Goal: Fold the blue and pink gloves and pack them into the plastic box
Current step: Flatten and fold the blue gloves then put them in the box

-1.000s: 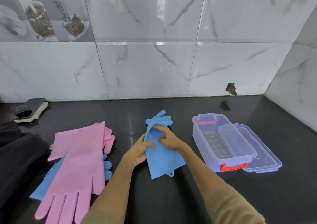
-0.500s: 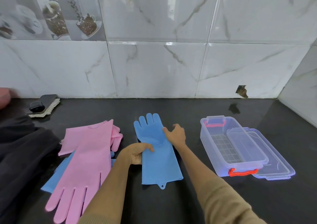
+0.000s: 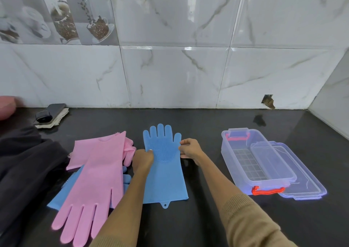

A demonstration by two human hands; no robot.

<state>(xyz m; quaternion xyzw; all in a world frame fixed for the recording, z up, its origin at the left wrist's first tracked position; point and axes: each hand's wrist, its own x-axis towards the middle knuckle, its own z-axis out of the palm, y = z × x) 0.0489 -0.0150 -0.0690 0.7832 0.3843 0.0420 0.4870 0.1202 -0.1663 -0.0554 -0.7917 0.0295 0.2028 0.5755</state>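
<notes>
On the dark counter (image 3: pixel 207 125) the pile at the left held three gloves: the upper pink glove (image 3: pixel 94 178) lay with its fingers toward the person, a second pink glove (image 3: pixel 83 152) lay beneath it with bristled fingers showing at its right edge, and a second blue glove (image 3: pixel 62 195) was mostly covered — only its cuff corner, bristles and a few fingertips were visible. The left hand (image 3: pixel 142 158) appeared to pinch the left edge of the flat blue glove (image 3: pixel 166 171) at palm height, though the fingertips were too small to read with confidence. That glove lay flat, bristle side up, its long axis running away from the person, fingers toward the wall and cuff tab nearest the body. The right hand (image 3: pixel 190 148) pinched the right edge beside the glove's thumb, so both hands flanked the palm and were equally near. The likely next move, a fold, would turn on this axis — lengthwise or fingers to cuff. The plastic box (image 3: pixel 255 163) stood open and well apart to the right, with its lid (image 3: pixel 302 180) lying beside it. Count: two blue gloves, two pink gloves, one box, one lid.
</notes>
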